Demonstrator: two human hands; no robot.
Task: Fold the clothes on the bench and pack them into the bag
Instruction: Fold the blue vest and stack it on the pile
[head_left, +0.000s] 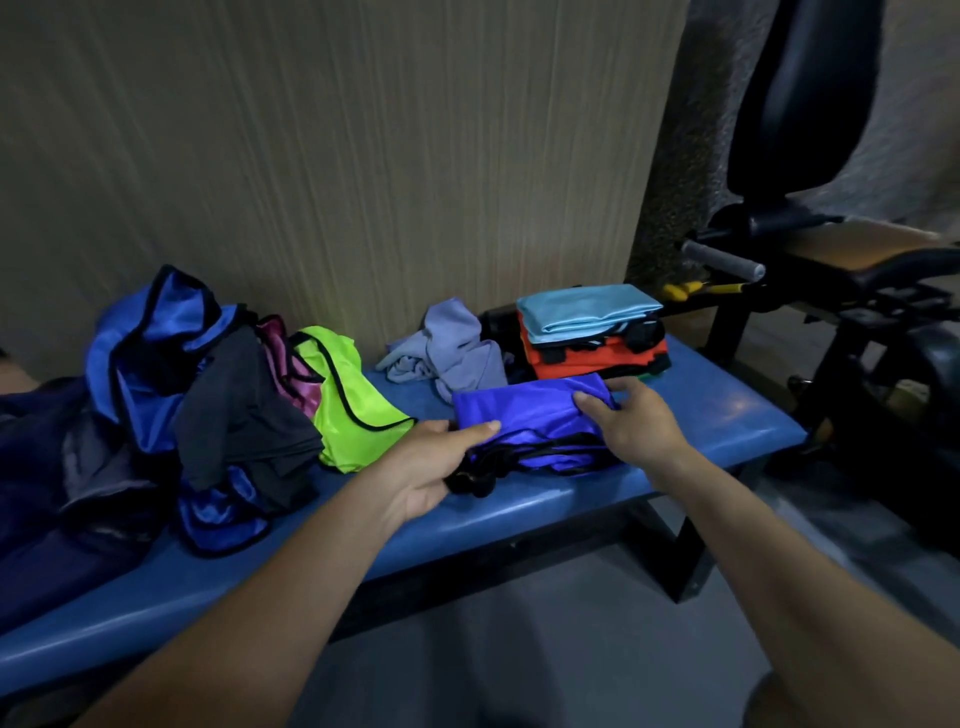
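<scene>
A folded royal-blue garment with black trim (530, 415) lies on the blue bench (717, 415). My left hand (431, 462) grips its left end, thumb on top. My right hand (634, 421) holds its right end, thumb pressed on the fabric. Behind it stands a stack of folded clothes: a light-blue piece (587, 309) on top of an orange one (597, 361). A crumpled lavender garment (447, 348) lies beside the stack. To the left sits a loose pile: a neon-yellow bib (348, 400), a pink piece (285, 358), a dark grey shirt (239, 405), a blue bib (150, 353).
A beige wall panel (337, 156) runs behind the bench. Dark navy fabric (47, 467) covers the bench's left end. A black exercise machine with a padded seat (852, 244) and a grey-handled bar (722, 260) stands at the right. Grey floor (519, 649) lies below.
</scene>
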